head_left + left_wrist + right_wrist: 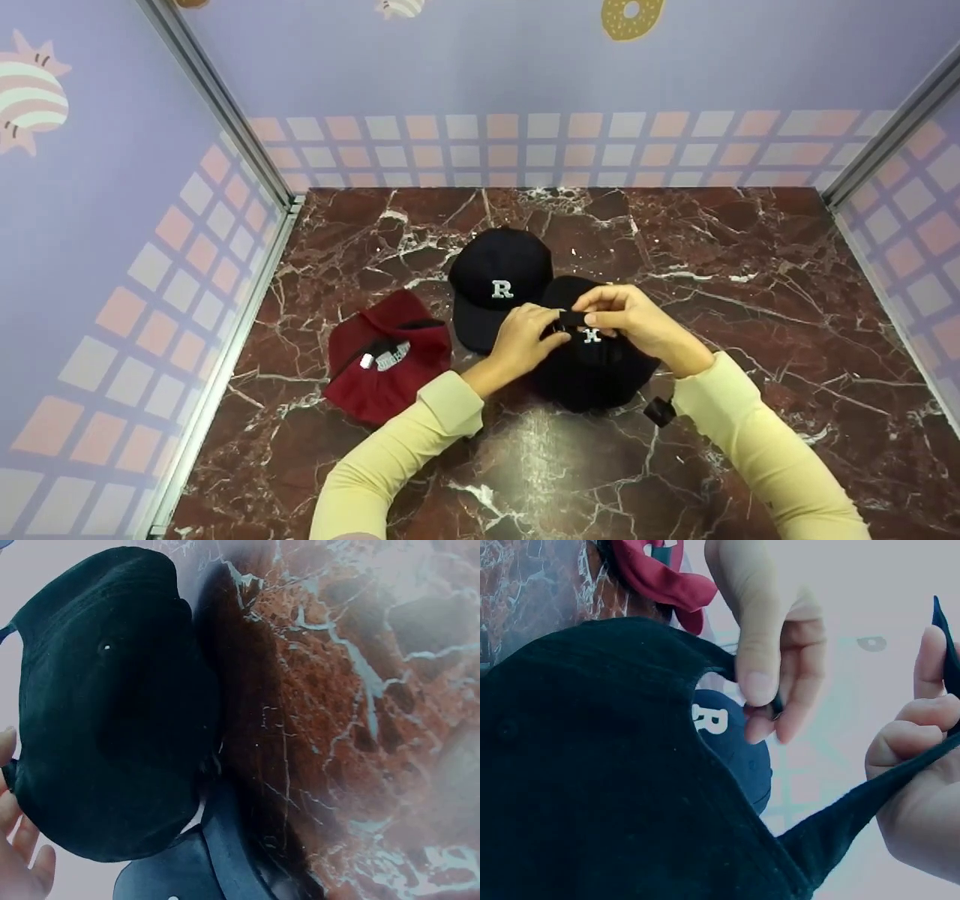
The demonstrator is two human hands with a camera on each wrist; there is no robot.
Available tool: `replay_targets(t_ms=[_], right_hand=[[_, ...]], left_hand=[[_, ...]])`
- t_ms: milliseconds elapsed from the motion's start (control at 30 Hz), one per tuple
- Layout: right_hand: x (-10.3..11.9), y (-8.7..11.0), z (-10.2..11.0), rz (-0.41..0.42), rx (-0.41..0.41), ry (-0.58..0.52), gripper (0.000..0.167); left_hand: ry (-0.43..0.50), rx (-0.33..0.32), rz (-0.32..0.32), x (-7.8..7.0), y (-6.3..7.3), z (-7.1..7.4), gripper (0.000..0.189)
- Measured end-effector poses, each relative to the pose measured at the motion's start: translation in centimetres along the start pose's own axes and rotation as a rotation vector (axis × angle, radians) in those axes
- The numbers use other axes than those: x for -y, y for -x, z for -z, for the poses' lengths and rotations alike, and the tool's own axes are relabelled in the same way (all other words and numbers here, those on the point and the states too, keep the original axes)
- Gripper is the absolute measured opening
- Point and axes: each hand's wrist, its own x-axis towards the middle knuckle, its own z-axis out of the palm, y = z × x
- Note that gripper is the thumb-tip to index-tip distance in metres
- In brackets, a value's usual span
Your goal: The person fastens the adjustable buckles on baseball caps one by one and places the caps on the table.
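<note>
Near the middle of the table, both hands hold a black baseball cap (592, 382) with a white letter on it. My left hand (525, 337) pinches one end of its back strap between thumb and fingers. The other strap piece (847, 814) runs into my right hand (637, 322), whose fingers curl round it. In the right wrist view the two strap ends are apart, with the cap's back opening between them. The left wrist view shows the dark crown (120, 705) of the held cap from the side.
Just behind the hands rests a dark cap (499, 259) with a white R. To the left lies a dark red cap (349, 390), its inside and a white label showing. Patterned panels (480, 150) wall in the marbled table (337, 465) at the back and sides.
</note>
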Motion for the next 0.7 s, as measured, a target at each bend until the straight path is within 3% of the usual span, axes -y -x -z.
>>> replay_targets(t_ms=[300,700], right_hand=[[-1.1,-0.1,0.8,-0.067,-0.052,-0.017,0.028],[-2.4,-0.3,1.4,-0.255,-0.182,0.012,0.016]], left_hand=[[0.165,-0.092,-0.029,0.3,0.4,-0.2,0.038],[0.235,-0.213,-0.070,0.2,0.8,-0.5,0.040]])
